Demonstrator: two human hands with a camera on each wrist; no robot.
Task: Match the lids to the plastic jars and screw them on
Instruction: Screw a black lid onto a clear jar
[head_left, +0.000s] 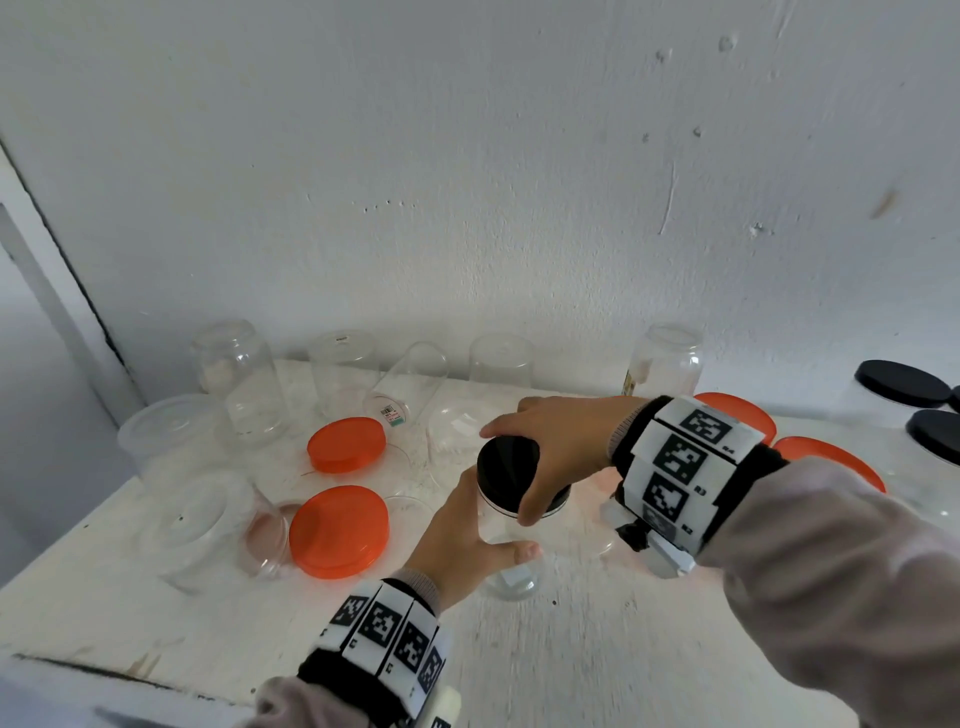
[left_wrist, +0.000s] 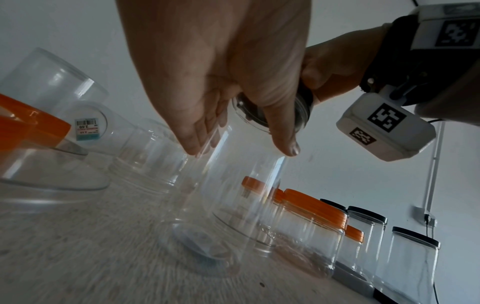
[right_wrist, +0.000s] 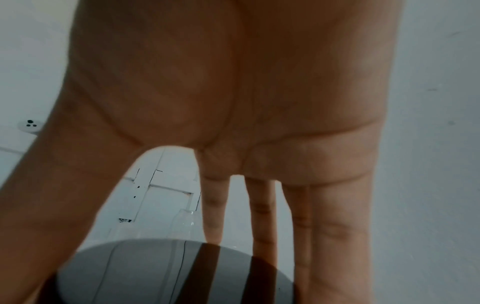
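Observation:
A clear plastic jar (head_left: 511, 566) stands upright near the middle of the white table (head_left: 597, 670). My left hand (head_left: 470, 538) wraps round its body, thumb in front, fingers behind; the same jar (left_wrist: 228, 205) fills the left wrist view. A black lid (head_left: 506, 473) sits on the jar's mouth. My right hand (head_left: 545, 457) grips the lid from the right, thumb on its near rim and fingers over its far edge. In the right wrist view the lid (right_wrist: 155, 271) shows glossy beneath my fingers (right_wrist: 262, 216).
Several open clear jars (head_left: 239, 379) stand or lie at the back and left. Two loose orange lids (head_left: 340, 530) lie left of my hands. Orange-lidded jars (head_left: 826, 460) and black-lidded jars (head_left: 904, 382) stand at the right. The wall runs close behind.

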